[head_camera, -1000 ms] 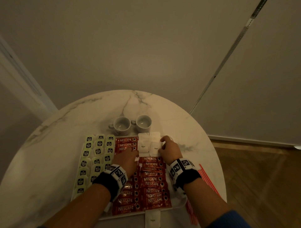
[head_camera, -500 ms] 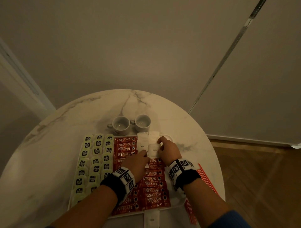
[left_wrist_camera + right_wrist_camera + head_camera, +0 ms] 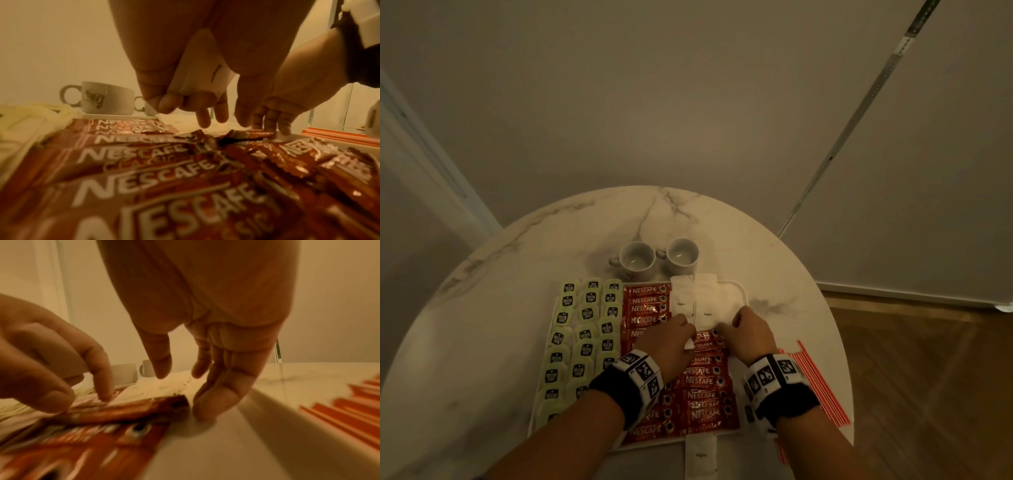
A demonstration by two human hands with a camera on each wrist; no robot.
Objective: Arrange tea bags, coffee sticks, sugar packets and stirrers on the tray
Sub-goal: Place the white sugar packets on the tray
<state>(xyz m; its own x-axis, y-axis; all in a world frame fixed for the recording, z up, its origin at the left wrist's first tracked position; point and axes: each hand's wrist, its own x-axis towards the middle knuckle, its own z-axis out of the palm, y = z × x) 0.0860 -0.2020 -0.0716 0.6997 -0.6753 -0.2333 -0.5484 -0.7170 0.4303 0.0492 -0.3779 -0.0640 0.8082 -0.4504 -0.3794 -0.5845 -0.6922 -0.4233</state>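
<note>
Sugar packets (image 3: 692, 301) lie at the tray's (image 3: 740, 287) far right corner, beside the red coffee sticks (image 3: 700, 383) and the green tea bags (image 3: 585, 329) on its left. I see my left hand (image 3: 669, 342) curled round a spare white packet (image 3: 200, 65), its free fingers reaching down toward the laid ones. My right hand (image 3: 751, 330) holds nothing, fingers loose and spread, tips down on the tray floor. Stirrers (image 3: 818, 387) lie on the worktop (image 3: 500, 291) right of the tray; two cups (image 3: 659, 257) stand behind it.
</note>
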